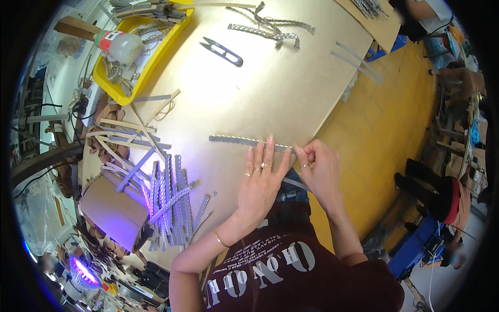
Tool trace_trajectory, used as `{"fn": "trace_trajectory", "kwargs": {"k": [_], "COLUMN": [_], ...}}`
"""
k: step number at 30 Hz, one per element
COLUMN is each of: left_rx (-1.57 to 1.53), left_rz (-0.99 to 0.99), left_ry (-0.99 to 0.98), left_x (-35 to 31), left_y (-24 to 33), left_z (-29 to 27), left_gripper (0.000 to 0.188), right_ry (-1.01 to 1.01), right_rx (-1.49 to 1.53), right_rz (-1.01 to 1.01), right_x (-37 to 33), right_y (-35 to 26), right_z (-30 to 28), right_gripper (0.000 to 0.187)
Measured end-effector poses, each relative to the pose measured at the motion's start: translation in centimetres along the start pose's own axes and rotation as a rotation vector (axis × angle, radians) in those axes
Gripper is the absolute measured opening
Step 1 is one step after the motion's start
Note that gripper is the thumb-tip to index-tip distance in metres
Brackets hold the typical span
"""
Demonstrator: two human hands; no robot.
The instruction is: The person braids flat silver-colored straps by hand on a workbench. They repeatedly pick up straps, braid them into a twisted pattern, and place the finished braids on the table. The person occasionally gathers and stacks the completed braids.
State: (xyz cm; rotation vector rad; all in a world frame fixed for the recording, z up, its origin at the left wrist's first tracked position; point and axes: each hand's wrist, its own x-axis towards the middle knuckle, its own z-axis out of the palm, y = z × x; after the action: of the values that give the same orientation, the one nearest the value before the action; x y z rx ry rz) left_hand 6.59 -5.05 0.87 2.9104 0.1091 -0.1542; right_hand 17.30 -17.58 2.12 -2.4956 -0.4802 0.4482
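Note:
A thin grey braided strip [231, 139] with a pale edge lies along the table near its front edge. Over its right half, my left hand [261, 182] rests with fingers stretched out and apart, the tips pressing on the strip. At the strip's right end, my right hand [320, 169] is closed, thumb and forefinger pinching it. The pinched tip is hidden by the fingers. To the left of my left hand sits a pile of grey braided strips [174, 203], some catching purple light.
Black thread snips [222, 52] and a bundle of braided cords [265, 31] lie farther back. At far left, a yellow tray [136, 89] holds a bottle [125, 47] and strips. A brown cylinder [112, 213] stands beside loose flat strips [125, 135]. Yellow floor [384, 130] adjoins the table's right edge.

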Motion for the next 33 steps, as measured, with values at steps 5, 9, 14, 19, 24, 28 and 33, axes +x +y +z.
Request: {"fn": "trace_trajectory", "kwargs": {"k": [5, 9, 14, 19, 24, 28, 33], "left_rx": [-0.085, -0.204, -0.318, -0.385, -0.436, -0.070, -0.090], "left_rz": [-0.019, -0.142, -0.115, -0.280, -0.602, -0.822, -0.917], "left_ry": [0.121, 0.251, 0.433, 0.402, 0.508, 0.686, 0.729], "left_x": [0.5, 1.1, 0.5, -1.8, -8.9, -14.2, -17.1], "left_y": [-0.5, -2.7, -5.5, -6.2, -9.2, -10.4, -8.2], "left_z": [-0.3, -0.2, -0.2, -2.5, -6.2, -6.7, -5.6], "left_gripper": [0.053, 0.041, 0.024, 0.015, 0.017, 0.020, 0.025], "right_ry": [0.008, -0.069, 0.052, 0.258, 0.482, 0.244, 0.065], "right_rx": [0.160, 0.079, -0.177, -0.096, -0.268, -0.353, -0.331], "right_rz": [0.176, 0.248, 0.038, -0.318, -0.546, -0.507, -0.642], "right_x": [-0.2, 0.3, 2.8, 10.5, 21.4, 26.8, 27.7], "right_y": [0.3, 0.3, -0.6, -2.0, -3.0, -2.8, -2.3], "right_z": [0.4, -0.2, -3.7, -6.0, -4.4, -3.4, -6.4], "right_gripper": [0.034, 0.039, 0.045, 0.030, 0.030, 0.022, 0.018]}}
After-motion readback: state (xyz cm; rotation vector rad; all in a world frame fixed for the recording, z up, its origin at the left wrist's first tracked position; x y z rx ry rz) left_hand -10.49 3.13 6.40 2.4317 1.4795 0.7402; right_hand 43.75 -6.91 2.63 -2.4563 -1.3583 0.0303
